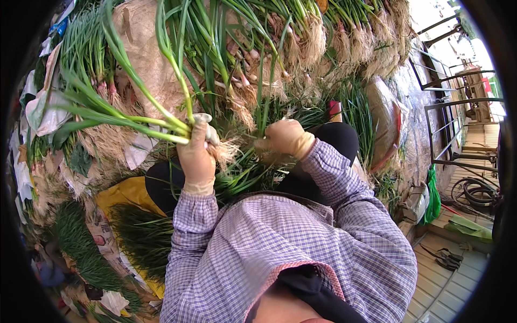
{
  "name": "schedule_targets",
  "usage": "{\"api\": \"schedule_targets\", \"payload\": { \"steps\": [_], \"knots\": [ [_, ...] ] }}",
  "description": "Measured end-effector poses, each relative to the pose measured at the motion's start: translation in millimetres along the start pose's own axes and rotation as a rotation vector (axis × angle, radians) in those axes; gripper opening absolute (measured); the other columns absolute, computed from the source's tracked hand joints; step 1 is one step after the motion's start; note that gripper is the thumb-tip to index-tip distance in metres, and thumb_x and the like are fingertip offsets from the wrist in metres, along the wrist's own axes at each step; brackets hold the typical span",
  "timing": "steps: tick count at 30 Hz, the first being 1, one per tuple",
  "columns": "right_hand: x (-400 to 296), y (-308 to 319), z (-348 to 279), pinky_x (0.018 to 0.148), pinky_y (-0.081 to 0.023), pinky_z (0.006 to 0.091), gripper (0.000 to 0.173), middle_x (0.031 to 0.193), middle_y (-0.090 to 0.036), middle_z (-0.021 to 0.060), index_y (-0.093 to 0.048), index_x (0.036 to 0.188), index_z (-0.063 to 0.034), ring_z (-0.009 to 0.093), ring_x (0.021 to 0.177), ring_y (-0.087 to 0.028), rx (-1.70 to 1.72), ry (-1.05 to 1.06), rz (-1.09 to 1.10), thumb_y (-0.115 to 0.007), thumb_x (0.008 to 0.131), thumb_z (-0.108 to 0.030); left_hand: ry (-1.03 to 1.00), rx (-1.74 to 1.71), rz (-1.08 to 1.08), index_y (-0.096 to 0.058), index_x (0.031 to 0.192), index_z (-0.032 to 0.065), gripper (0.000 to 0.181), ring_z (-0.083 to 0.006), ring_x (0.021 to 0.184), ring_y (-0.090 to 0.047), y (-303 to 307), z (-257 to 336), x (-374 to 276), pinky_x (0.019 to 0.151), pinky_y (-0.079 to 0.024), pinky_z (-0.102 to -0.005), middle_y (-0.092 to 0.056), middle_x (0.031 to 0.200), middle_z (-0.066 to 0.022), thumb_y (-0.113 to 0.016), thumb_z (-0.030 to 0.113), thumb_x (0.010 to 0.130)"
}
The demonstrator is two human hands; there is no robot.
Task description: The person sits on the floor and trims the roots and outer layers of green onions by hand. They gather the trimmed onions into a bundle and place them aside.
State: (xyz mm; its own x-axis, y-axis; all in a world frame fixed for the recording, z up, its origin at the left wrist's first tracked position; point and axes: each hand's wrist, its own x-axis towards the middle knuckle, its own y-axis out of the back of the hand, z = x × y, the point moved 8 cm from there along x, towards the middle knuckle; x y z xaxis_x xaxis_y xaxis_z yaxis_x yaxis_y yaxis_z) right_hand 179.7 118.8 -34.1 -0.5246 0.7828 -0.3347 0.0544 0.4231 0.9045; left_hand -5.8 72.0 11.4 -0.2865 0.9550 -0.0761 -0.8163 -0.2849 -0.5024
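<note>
My gloved left hand [198, 161] is closed around the lower stems of several long green onion-type stalks [157, 125]. Their leaves fan out up and to the left, and a pale root tuft [224, 151] sticks out on the right side of the fist. To the right of those roots is my gloved right hand [288, 137], its fingers curled and partly blurred. Thin green leaves [264, 109] pass right by its fingertips; whether it grips them is unclear. Loose green leaves [242, 177] lie in a heap between my knees, below both hands.
Rooted bunches [309, 40] lie across the far side over brown sacking [141, 60]. More bunches [89, 56] are at the left. Beside my left knee is a yellow sheet [125, 194] with dark green leaves. A stuffed sack [383, 121] and metal frames [444, 129] stand at right.
</note>
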Motion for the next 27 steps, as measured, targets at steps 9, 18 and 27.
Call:
{"api": "schedule_targets", "payload": {
  "steps": [9,18,27],
  "knots": [
    [15.4,65.9,-45.3,0.051,-0.049,0.0397,0.031,0.06,-0.061,0.0139,-0.061,0.087,-0.0051,0.032,0.057,-0.062,0.32,0.117,0.601,-0.059,0.086,-0.036,0.111,0.091,0.197,-0.063,0.101,-0.0047,0.021,-0.0072,0.051,-0.049,8.9,1.2,3.3,0.044,-0.037,-0.0166,-0.059,0.069,-0.0032,-0.056,0.012,0.09],
    [13.1,78.5,4.2,0.043,-0.043,0.026,0.035,0.058,-0.057,0.0039,-0.06,0.077,-0.0054,0.011,0.047,-0.051,1.103,0.067,0.698,-0.046,0.096,-0.031,0.199,-0.062,-0.052,-0.059,0.1,-0.0049,0.019,-0.0114,0.063,-0.054,-3.3,-12.1,12.7,0.057,-0.045,-0.0224,-0.059,0.075,-0.0066,-0.059,0.011,0.089],
    [54.3,84.6,-80.1,0.044,-0.044,0.0213,0.021,0.065,-0.059,0.0041,-0.055,0.093,-0.0034,0.012,0.049,-0.055,1.706,0.175,0.022,-0.05,0.095,-0.023,0.193,-0.034,-0.017,-0.059,0.099,-0.0027,0.028,-0.0132,0.067,-0.058,-5.1,12.1,-4.7,0.057,-0.047,-0.0241,-0.061,0.081,-0.0069,-0.065,0.021,0.086]
  ]
}}
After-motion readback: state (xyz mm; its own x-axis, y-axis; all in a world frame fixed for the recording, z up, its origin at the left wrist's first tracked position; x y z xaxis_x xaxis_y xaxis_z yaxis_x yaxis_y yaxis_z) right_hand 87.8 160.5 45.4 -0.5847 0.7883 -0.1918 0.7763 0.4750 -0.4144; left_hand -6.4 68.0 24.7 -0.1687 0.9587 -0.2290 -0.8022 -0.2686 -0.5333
